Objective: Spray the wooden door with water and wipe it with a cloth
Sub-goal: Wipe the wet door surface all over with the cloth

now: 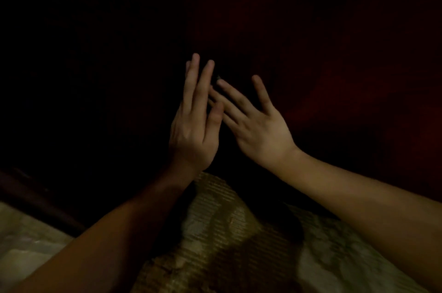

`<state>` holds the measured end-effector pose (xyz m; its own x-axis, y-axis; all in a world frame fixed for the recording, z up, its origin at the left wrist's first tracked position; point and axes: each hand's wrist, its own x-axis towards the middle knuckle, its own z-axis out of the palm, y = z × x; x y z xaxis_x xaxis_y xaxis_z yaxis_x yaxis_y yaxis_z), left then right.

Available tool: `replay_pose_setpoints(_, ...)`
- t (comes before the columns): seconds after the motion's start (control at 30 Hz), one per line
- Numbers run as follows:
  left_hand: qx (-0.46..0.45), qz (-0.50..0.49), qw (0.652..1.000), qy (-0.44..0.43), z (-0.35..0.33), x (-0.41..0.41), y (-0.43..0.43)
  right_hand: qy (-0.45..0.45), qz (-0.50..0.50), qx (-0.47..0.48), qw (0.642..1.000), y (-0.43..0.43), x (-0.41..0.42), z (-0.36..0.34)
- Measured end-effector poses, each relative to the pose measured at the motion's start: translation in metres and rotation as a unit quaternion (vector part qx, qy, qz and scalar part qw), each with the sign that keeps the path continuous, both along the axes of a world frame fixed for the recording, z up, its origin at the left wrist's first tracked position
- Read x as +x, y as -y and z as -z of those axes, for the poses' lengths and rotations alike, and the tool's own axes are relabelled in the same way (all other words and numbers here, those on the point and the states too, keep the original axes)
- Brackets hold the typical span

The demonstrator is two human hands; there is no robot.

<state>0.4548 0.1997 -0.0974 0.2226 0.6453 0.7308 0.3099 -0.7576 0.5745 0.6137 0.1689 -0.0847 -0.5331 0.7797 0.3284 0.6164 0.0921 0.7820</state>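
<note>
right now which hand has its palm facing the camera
The right hand: its palm shows, fingers spread. The left hand shows its back, fingers held together.

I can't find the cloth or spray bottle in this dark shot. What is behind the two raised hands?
Behind the left hand and right hand is only a very dark, reddish surface. Both hands are open and empty. No cloth or bottle shows; darkness hides any detail.

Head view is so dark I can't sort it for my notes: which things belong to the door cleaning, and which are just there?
For the job:
left hand, open, empty
right hand, open, empty
dark reddish surface, perhaps the door
No spray bottle or cloth visible.

Just there:
ribbed mat
pale patterned floor
</note>
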Motion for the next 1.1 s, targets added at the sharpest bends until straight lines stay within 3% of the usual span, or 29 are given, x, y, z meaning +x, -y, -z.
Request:
replay_pose_setpoints(0.13,0.006,-0.051,0.993,-0.106,0.003,0.002,-0.006,0.017,-0.007,-0.095,0.995,0.012,0.010,0.030)
replay_pose_setpoints(0.27,-0.004,-0.084,0.988,-0.129,0.006,0.015,-0.004,0.044,0.006,-0.150,0.988,0.039,0.038,0.050)
replay_pose_setpoints(0.43,-0.025,-0.112,0.985,-0.130,0.010,0.028,0.004,0.022,-0.002,-0.081,0.997,0.069,0.079,0.019)
replay_pose_setpoints(0.7,-0.058,-0.145,0.985,-0.069,0.000,0.063,0.022,-0.090,0.007,0.120,0.989,0.101,0.122,-0.097)
replay_pose_setpoints(0.87,-0.030,-0.154,0.986,-0.057,-0.002,0.088,0.029,-0.129,0.027,0.137,0.982,0.111,0.135,-0.108)
replay_pose_setpoints(1.0,-0.045,-0.159,0.986,-0.036,-0.002,0.099,0.034,-0.039,-0.006,0.080,0.996,0.118,0.149,-0.049)
replay_pose_setpoints(1.1,-0.044,-0.160,0.985,-0.041,-0.003,0.097,0.035,0.018,-0.002,-0.065,0.998,0.133,0.163,0.014)
